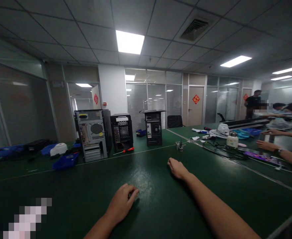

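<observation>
My left hand (122, 202) is low over the green tabletop (150, 212), its fingers curled in and the thumb close to them. There is a dark gap between thumb and fingers, and I cannot make out whether anything is in it. Farther forward and to the right, my right hand (178, 168) rests with its fingers bent under; what lies beneath them is hidden. Beyond that hand stands a small cluster of metal parts (180, 146). Three computer cases stand upright past my hands: a grey one (92, 136), a black one (122, 132) and another black one (153, 129) with a panel on top.
A red-handled screwdriver (128, 150) lies before the middle case. Blue bins (65, 161) and a white object (58, 149) sit at left. On the right are cables (221, 151), a fan-like white device (221, 130), a purple strip (261, 158) and another person's hands (267, 145).
</observation>
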`<action>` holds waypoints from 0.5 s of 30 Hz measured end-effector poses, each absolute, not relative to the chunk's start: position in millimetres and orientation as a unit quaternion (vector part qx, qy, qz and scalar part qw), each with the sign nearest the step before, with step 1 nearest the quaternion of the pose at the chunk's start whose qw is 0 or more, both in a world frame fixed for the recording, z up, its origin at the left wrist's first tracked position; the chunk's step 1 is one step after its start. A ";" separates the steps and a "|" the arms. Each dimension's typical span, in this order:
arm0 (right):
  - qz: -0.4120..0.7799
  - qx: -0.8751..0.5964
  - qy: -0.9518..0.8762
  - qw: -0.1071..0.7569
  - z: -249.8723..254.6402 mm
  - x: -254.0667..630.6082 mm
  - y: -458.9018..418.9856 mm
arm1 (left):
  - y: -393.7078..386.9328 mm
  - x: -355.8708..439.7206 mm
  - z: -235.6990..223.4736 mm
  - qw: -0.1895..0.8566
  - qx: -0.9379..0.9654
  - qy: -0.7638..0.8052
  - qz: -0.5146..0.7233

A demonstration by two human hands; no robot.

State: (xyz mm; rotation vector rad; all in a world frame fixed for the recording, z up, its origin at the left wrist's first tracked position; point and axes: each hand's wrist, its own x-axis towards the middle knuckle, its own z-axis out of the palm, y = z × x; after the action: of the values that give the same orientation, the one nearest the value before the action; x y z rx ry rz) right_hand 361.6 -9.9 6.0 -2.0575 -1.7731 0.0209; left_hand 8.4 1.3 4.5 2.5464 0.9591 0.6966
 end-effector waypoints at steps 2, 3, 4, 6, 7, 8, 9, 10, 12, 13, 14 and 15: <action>0.025 -0.763 -0.602 0.235 -2.9 388.5 -6.7 | 1.4 8.1 4.8 0.169 0.894 0.334 0.245; 0.029 -0.768 -0.586 0.256 -7.0 398.9 -5.1 | 1.3 7.9 5.0 0.171 0.894 0.335 0.245; 0.031 -0.771 -0.573 0.277 -10.8 407.1 -3.4 | 1.1 7.7 5.1 0.172 0.893 0.336 0.245; 0.032 -0.771 -0.552 0.314 -16.8 418.0 -0.3 | 0.6 7.2 5.4 0.174 0.893 0.337 0.244; 0.032 -0.771 -0.547 0.326 -19.0 421.1 1.1 | 0.3 7.1 5.6 0.174 0.893 0.337 0.243; 0.032 -0.770 -0.544 0.333 -20.4 423.1 2.2 | 0.1 6.9 5.7 0.174 0.893 0.336 0.243; 0.032 -0.769 -0.542 0.337 -20.9 424.5 3.1 | -0.1 6.8 5.9 0.173 0.893 0.337 0.242; 0.032 -0.765 -0.541 0.346 -20.6 425.6 3.6 | -0.3 6.8 6.1 0.173 0.893 0.338 0.241; 0.023 -0.753 -0.534 0.384 -17.1 428.2 3.3 | -0.9 6.7 6.6 0.171 0.894 0.341 0.237; 0.013 -0.745 -0.525 0.411 -14.2 430.1 2.3 | -1.2 6.8 6.9 0.169 0.894 0.341 0.234; 0.000 -0.736 -0.513 0.441 -10.6 432.7 0.6 | -1.6 6.8 7.2 0.169 0.895 0.340 0.233; -0.013 -0.727 -0.500 0.471 -6.7 435.9 -1.7 | -1.9 6.9 7.4 0.168 0.896 0.338 0.233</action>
State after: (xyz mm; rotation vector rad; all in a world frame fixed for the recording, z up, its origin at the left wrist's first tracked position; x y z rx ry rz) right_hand 435.9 -1.7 -6.7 -1.7796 -1.2246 -0.0309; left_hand 6.9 -1.9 7.4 2.5494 0.9608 0.6630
